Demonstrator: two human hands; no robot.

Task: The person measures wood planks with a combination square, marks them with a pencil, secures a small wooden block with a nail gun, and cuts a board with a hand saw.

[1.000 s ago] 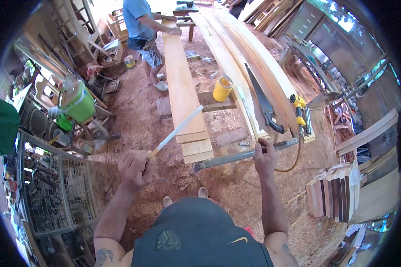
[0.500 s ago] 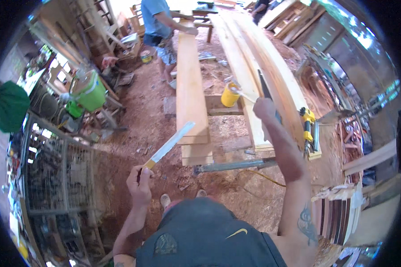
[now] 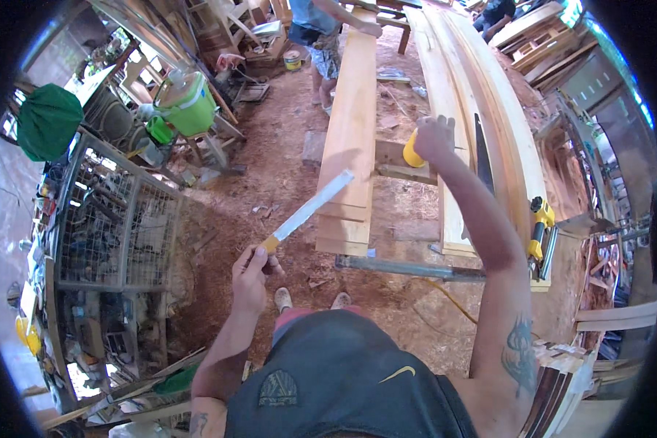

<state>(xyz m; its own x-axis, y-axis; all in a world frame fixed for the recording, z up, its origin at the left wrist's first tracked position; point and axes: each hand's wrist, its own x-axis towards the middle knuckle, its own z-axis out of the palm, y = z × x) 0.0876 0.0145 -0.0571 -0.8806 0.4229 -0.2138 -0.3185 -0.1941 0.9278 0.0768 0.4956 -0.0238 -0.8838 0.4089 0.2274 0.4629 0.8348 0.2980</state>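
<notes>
My left hand (image 3: pixel 251 274) pinches the bare tan end of a flat wooden strip (image 3: pixel 314 205), its upper face coated white. The strip points up and away, with its far tip above the near part of a long pale board (image 3: pixel 347 131). My right hand (image 3: pixel 436 139) is closed at the top of a yellow container (image 3: pixel 414 152), covering its opening. What its curled fingers hold is hidden. The container is by a wooden crosspiece (image 3: pixel 407 173), between the pale board and a row of long planks (image 3: pixel 452 182).
A co-worker (image 3: pixel 320 44) has a hand over the far part of the board. A yellow-and-black power tool (image 3: pixel 539 228) lies at the planks' near right. A metal bar (image 3: pixel 409 267) crosses before me. A green tub (image 3: pixel 188 106) and a wire-mesh cabinet (image 3: pixel 113 219) stand left.
My right hand has moved in to the yellow container; the pale stick seen between them is now hidden. The whole view has shifted. My left hand still holds the coated strip.
</notes>
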